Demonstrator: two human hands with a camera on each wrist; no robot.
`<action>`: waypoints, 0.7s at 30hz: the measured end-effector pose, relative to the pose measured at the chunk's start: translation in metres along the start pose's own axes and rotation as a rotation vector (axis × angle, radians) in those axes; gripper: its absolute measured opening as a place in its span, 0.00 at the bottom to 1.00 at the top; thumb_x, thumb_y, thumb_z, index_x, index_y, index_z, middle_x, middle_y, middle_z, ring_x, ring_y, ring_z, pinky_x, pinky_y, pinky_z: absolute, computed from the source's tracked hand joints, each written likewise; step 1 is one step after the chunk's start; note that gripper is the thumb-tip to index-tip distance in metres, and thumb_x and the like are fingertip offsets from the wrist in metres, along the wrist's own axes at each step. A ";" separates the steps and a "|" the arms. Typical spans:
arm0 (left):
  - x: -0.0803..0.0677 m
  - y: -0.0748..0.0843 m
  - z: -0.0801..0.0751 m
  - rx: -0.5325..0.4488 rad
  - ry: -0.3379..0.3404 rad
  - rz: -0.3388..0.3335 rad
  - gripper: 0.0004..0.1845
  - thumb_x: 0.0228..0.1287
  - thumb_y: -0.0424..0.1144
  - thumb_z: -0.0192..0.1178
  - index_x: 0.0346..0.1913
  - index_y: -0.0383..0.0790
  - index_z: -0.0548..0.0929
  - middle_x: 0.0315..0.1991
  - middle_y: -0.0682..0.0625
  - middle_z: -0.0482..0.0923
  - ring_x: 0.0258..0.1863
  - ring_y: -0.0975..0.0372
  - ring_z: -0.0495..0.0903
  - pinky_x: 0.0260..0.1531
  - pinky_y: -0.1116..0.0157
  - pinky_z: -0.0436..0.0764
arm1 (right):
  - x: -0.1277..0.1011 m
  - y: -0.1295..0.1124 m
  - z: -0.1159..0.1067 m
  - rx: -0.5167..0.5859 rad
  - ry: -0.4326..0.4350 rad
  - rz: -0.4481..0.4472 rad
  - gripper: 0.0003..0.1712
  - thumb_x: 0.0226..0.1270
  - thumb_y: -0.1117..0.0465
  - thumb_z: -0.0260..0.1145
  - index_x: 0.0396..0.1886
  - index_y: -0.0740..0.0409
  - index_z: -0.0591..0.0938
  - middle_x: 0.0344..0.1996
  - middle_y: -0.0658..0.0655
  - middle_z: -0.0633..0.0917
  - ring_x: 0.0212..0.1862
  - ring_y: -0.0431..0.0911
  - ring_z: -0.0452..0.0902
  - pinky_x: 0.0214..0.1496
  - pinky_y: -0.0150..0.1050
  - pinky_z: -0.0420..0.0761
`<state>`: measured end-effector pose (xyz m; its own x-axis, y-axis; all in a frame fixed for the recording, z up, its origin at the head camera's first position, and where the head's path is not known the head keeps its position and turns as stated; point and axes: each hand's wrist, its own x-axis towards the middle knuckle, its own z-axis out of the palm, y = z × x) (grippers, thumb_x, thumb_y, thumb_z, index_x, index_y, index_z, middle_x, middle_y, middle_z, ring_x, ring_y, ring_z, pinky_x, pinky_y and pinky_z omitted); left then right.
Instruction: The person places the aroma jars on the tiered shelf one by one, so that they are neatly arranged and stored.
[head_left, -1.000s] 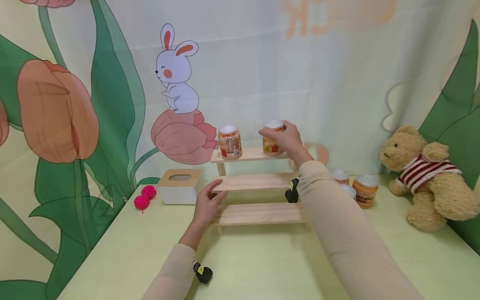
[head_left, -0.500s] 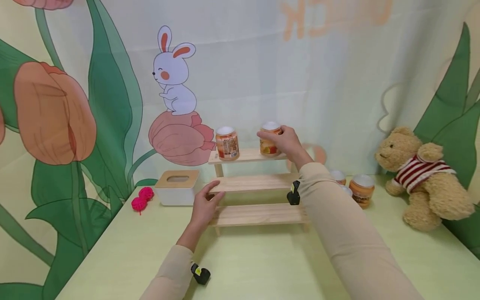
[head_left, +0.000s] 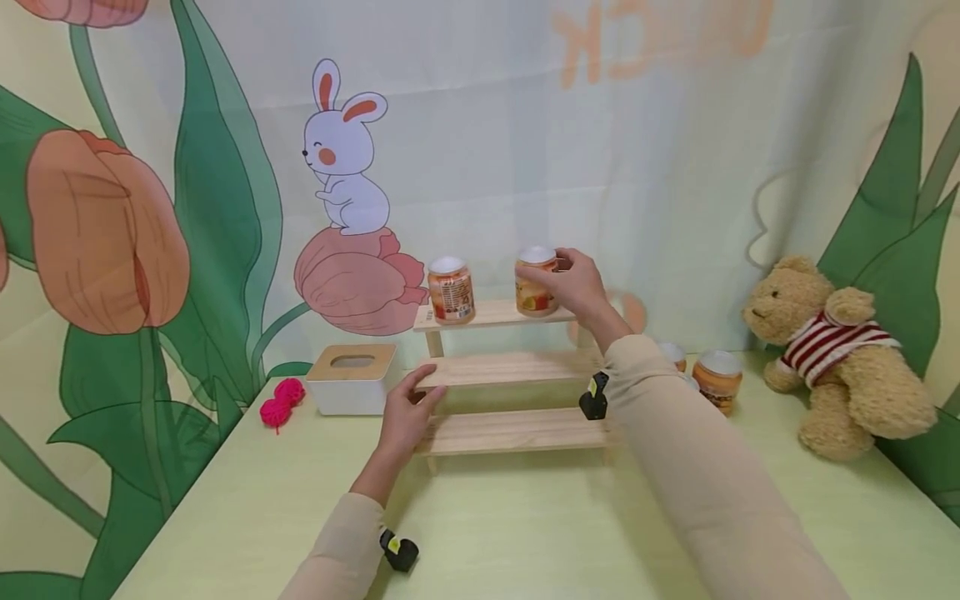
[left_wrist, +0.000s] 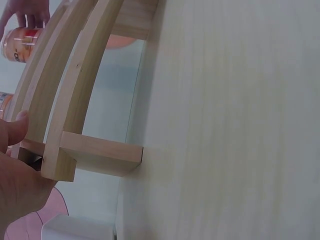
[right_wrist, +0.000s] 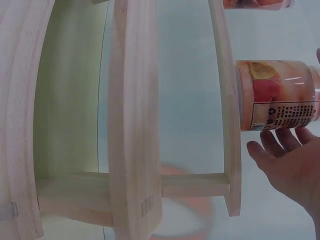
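Observation:
A three-tier wooden shelf rack stands on the table. My left hand grips the left end of its middle tier; in the left wrist view the thumb lies against the wood. On the top tier, toward the right, stands an orange-labelled jar with a white lid. My right hand holds this jar from the right, thumb across its front. Seen from the right wrist, the jar's base meets the top board and the fingertips lie along its side. A second such jar stands upright at the top tier's left.
Several more jars stand right of the rack, partly behind my right sleeve. A teddy bear leans at the far right. Left of the rack are a tissue box and pink pompoms. A printed curtain hangs close behind.
The view has shifted slightly, so everything sits a little lower and further left. My right hand's fingers stand slightly more apart from the jar's lid; both hands otherwise keep their places.

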<state>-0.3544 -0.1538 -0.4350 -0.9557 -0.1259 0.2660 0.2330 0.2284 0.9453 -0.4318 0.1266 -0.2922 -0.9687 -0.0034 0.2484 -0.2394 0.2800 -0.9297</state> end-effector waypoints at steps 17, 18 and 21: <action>0.000 0.001 -0.001 0.004 -0.003 -0.012 0.22 0.68 0.36 0.66 0.64 0.45 0.80 0.53 0.43 0.81 0.44 0.58 0.79 0.32 0.72 0.76 | -0.060 0.000 -0.045 0.099 0.110 -0.134 0.38 0.64 0.41 0.71 0.65 0.60 0.76 0.60 0.58 0.79 0.63 0.50 0.71 0.65 0.46 0.71; 0.000 0.001 -0.001 0.008 -0.004 -0.009 0.22 0.68 0.36 0.66 0.64 0.45 0.80 0.54 0.43 0.81 0.45 0.58 0.79 0.33 0.72 0.76 | -0.066 -0.001 -0.050 0.102 0.108 -0.143 0.38 0.64 0.41 0.71 0.65 0.61 0.76 0.60 0.58 0.79 0.63 0.49 0.72 0.65 0.46 0.71; -0.001 0.001 -0.001 0.010 -0.003 -0.010 0.22 0.68 0.36 0.66 0.64 0.44 0.79 0.56 0.43 0.80 0.46 0.57 0.79 0.34 0.72 0.77 | -0.082 -0.003 -0.061 0.106 0.091 -0.153 0.37 0.65 0.42 0.70 0.65 0.60 0.76 0.60 0.57 0.79 0.63 0.48 0.71 0.65 0.44 0.71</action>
<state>-0.3534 -0.1548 -0.4342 -0.9586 -0.1249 0.2560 0.2219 0.2365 0.9460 -0.3474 0.1843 -0.2935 -0.9115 0.0498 0.4083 -0.3939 0.1800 -0.9014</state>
